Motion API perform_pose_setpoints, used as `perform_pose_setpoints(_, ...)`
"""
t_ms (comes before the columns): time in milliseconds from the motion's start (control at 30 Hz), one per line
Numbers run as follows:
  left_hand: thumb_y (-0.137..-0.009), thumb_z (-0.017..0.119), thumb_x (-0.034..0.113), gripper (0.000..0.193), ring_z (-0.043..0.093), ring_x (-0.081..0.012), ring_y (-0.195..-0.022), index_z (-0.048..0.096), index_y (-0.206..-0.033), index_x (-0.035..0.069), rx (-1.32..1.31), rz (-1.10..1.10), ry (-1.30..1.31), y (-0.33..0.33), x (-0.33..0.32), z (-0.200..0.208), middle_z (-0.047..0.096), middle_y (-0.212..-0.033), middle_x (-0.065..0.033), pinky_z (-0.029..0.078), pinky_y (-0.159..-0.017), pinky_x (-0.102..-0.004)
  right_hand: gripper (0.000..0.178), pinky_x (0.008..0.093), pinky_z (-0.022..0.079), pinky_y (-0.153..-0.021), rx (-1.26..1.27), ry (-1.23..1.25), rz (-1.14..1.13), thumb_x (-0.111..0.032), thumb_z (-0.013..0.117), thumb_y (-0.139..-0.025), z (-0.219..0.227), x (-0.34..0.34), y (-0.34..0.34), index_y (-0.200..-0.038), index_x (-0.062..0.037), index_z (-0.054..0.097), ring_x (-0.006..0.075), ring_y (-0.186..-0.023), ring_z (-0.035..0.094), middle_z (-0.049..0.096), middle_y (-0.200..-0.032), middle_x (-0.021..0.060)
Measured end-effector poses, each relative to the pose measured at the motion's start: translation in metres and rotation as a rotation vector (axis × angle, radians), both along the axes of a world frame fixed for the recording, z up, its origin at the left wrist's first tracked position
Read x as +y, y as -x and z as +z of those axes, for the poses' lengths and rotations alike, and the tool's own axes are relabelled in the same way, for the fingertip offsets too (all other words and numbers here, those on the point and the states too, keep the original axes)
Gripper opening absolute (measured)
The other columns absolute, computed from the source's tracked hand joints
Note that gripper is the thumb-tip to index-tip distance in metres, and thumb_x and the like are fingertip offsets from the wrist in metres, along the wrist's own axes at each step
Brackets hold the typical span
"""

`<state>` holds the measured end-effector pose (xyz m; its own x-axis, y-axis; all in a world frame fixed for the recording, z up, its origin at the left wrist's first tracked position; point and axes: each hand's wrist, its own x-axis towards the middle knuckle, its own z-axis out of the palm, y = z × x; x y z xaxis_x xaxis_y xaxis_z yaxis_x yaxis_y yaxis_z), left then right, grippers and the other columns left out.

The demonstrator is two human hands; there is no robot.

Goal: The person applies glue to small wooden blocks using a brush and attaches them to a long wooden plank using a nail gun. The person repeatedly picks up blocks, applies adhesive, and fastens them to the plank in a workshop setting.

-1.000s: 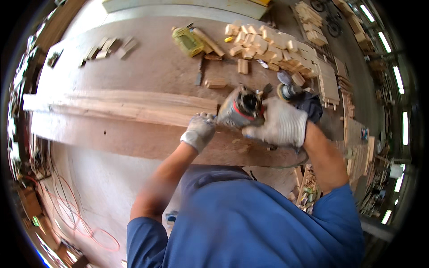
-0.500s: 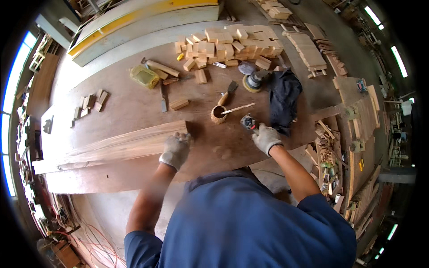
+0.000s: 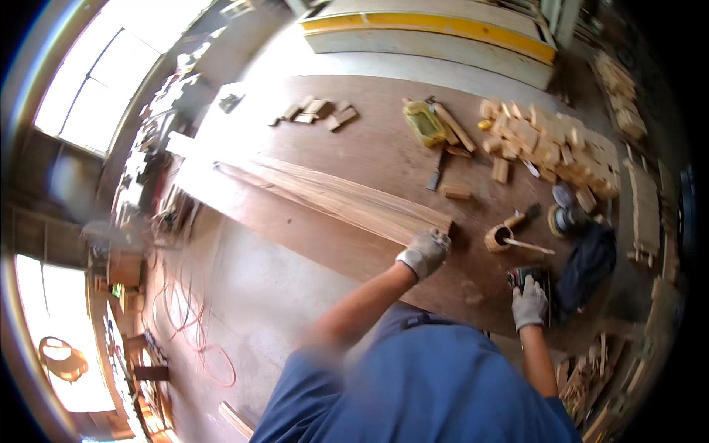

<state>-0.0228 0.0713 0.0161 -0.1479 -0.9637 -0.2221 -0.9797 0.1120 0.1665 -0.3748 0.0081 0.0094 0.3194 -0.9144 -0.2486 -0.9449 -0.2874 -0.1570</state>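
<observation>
Fingers point(image 3: 441, 241) of the left hand point(image 3: 424, 255), the nearer one, curl at the wooden boards point(image 3: 336, 198), which extend lengthwise toward ten o'clock; at four o'clock, the right hand point(image 3: 529, 303) lies on a black tool point(image 3: 522, 277). Whether they grip, I cannot tell.

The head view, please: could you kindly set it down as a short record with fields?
Left hand: gloved, at the right end of the boards
Right hand: gloved, on a dark tool; grip unclear
Pot: on the table, stick slanting out
Right of pot: sander, dark cloth
Beyond pot: piled blocks
</observation>
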Motion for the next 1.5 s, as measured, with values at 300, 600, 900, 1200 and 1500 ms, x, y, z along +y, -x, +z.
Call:
perform_pose_setpoints(300, -0.090, 0.065, 0.016, 0.040, 0.061, -0.0360, -0.116, 0.066, -0.128, 0.002, 0.135, 0.218, 0.305, -0.006, 0.046, 0.015, 0.064, -0.125, -0.0161, 0.052, -0.100, -0.0451, 0.043, 0.0499, 0.055, -0.088, -0.533, 0.137, 0.491, -0.024, 0.077, -0.088, 0.027, 0.034, -0.123, -0.124, -0.0049, 0.065, 0.0385, -0.097, 0.069, 0.071, -0.105, 0.0191)
perform_pose_setpoints(600, -0.092, 0.073, 0.026, 0.050, 0.060, -0.0369, -0.126, 0.064, -0.137, 0.007, 0.431, 0.418, 0.081, -0.092, 0.183, -0.001, 0.065, -0.135, -0.0167, 0.051, -0.107, -0.0467, 0.042, 0.0498, 0.055, -0.088, -0.620, 0.181, 0.548, -0.025, 0.078, -0.086, 0.033, 0.092, -0.255, -0.122, -0.0059, 0.067, 0.0376, -0.100, 0.068, 0.071, -0.105, 0.0165)
perform_pose_setpoints(900, -0.099, 0.066, 0.031, 0.042, 0.064, -0.0385, -0.124, 0.069, -0.134, 0.008, 0.458, 0.697, -0.144, -0.244, 0.347, 0.009, 0.068, -0.132, -0.0184, 0.051, -0.107, -0.0453, 0.060, 0.0530, 0.047, -0.107, -0.384, 0.133, 0.500, -0.031, 0.083, -0.081, 0.020, 0.108, -0.399, -0.132, -0.0062, 0.061, 0.0417, -0.124, 0.058, 0.063, -0.130, 0.0212)
perform_pose_setpoints(1200, -0.100, 0.067, 0.039, 0.049, 0.062, -0.0342, -0.131, 0.069, -0.138, 0.009, 0.568, 0.969, -0.152, -0.281, 0.367, -0.022, 0.070, -0.137, -0.0140, 0.049, -0.112, -0.0428, 0.075, 0.0476, 0.047, -0.109, -0.007, 0.070, 0.472, -0.036, 0.089, -0.075, 0.002, 0.067, -0.472, -0.135, -0.0047, 0.058, 0.0374, -0.127, 0.059, 0.062, -0.135, 0.0197)
perform_pose_setpoints(1500, -0.100, 0.070, 0.031, 0.040, 0.074, -0.0298, -0.110, 0.074, -0.126, 0.002, 0.878, 1.110, -0.001, -0.310, 0.330, -0.034, 0.076, -0.122, -0.0180, 0.057, -0.097, -0.0396, 0.058, 0.0467, 0.052, -0.103, 0.022, -0.026, 0.547, -0.040, 0.088, -0.071, -0.024, 0.073, -0.490, -0.113, -0.0057, 0.067, 0.0375, -0.119, 0.062, 0.066, -0.123, 0.0188)
